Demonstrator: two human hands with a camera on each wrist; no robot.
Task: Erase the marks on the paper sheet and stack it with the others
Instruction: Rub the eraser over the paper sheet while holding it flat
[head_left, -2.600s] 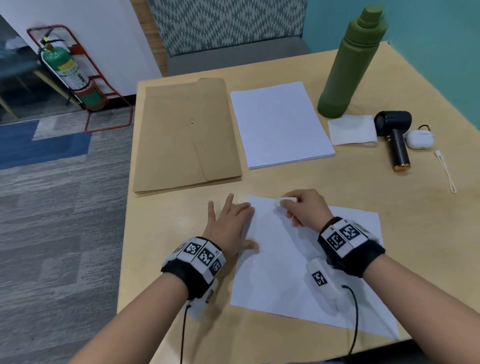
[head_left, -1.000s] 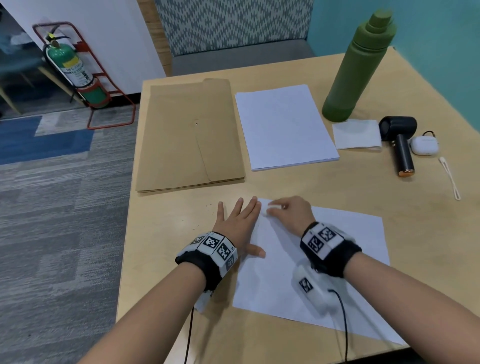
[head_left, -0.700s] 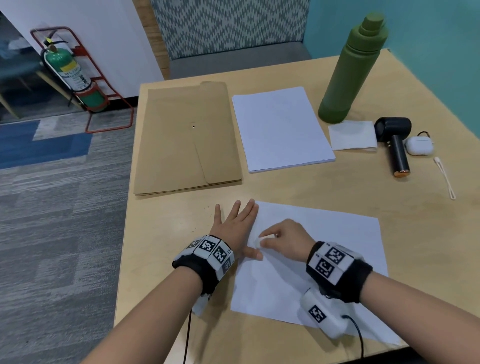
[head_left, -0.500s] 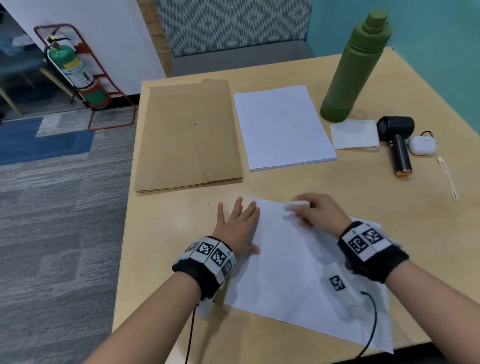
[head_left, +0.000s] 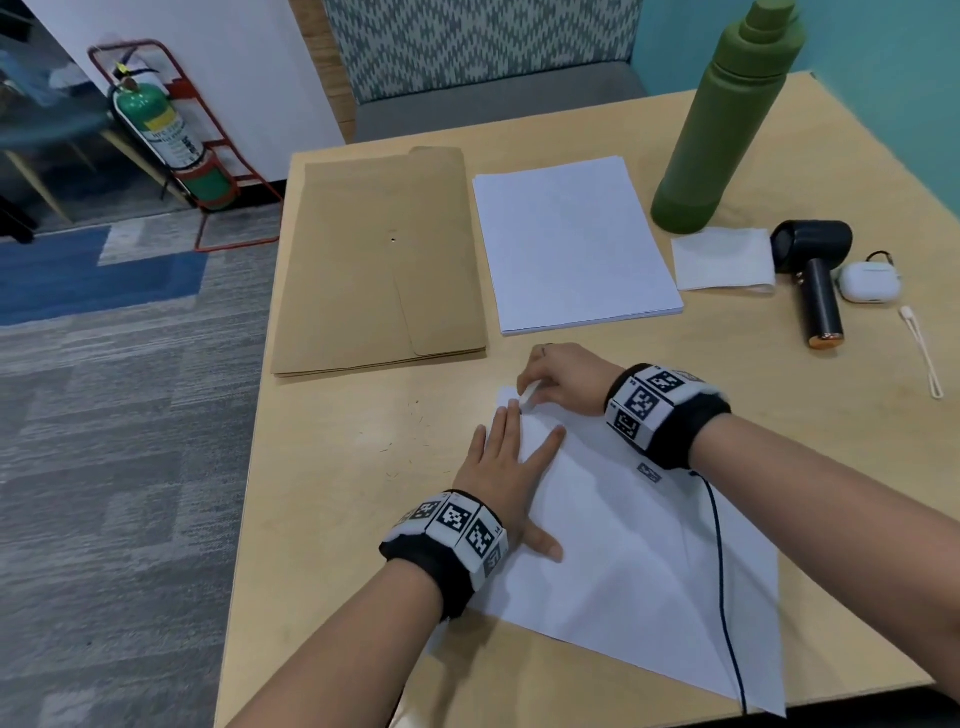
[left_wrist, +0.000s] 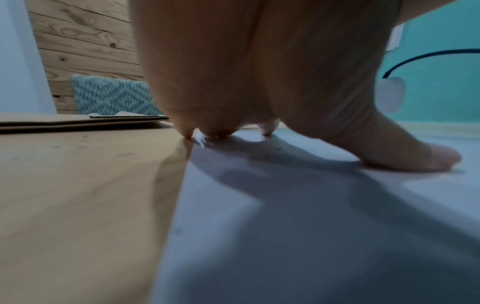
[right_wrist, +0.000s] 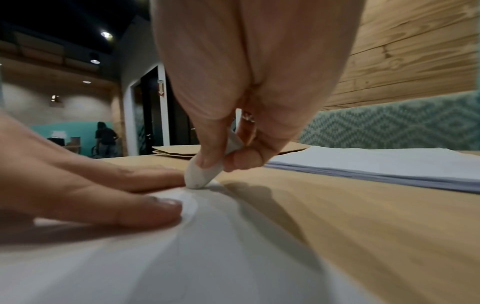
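Observation:
A single white paper sheet lies skewed on the wooden table near its front edge. My left hand presses flat on the sheet's left part, fingers straight. My right hand pinches a small white eraser between thumb and fingers, its tip touching the sheet's far corner. In the right wrist view the eraser meets the paper just beyond my left fingertips, and the sheet is rumpled there. The stack of white sheets lies behind, apart from both hands.
A brown envelope lies left of the stack. At the back right stand a green bottle, a folded tissue, a black handheld fan, a white earbud case and a white strap. Eraser crumbs dot the table.
The sheet has turned further askew under my hands. My right hand with the eraser moved left to the sheet's far corner, close to my left fingertips. My left hand stayed pressing on the paper.

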